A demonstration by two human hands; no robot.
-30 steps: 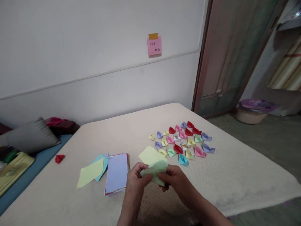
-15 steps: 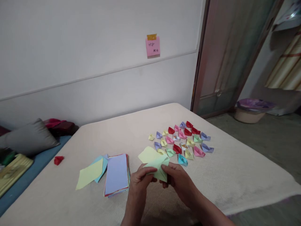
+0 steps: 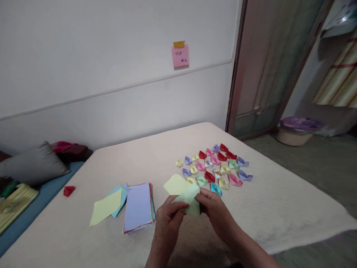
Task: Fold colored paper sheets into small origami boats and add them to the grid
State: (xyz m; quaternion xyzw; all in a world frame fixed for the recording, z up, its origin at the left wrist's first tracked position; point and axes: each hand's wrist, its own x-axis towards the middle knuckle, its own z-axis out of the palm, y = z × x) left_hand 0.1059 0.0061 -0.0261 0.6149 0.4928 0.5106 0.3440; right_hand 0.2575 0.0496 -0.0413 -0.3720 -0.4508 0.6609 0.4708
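Note:
Both my hands hold a pale green sheet of paper (image 3: 189, 199) just above the cream cloth-covered table (image 3: 279, 212). My left hand (image 3: 169, 219) pinches its lower left part. My right hand (image 3: 214, 210) grips its right side, fingers closed on it. Behind the sheet lies a loose pale yellow paper (image 3: 174, 184). To the left sits a stack of coloured paper (image 3: 138, 206) with a lilac sheet on top. Beyond my hands, several small folded paper boats (image 3: 219, 165) in red, pink, yellow, green, blue and lilac lie in a cluster.
A yellow sheet (image 3: 104, 208) over a blue one lies left of the stack. A small red folded piece (image 3: 68, 191) rests at the table's left edge. Grey cushion (image 3: 35, 163) far left. A pink note (image 3: 180, 56) is on the wall; door and basin (image 3: 295, 132) to the right.
My hands have turned and refolded the green sheet, lifting its upper corner slightly toward the boats. The view has shifted a little.

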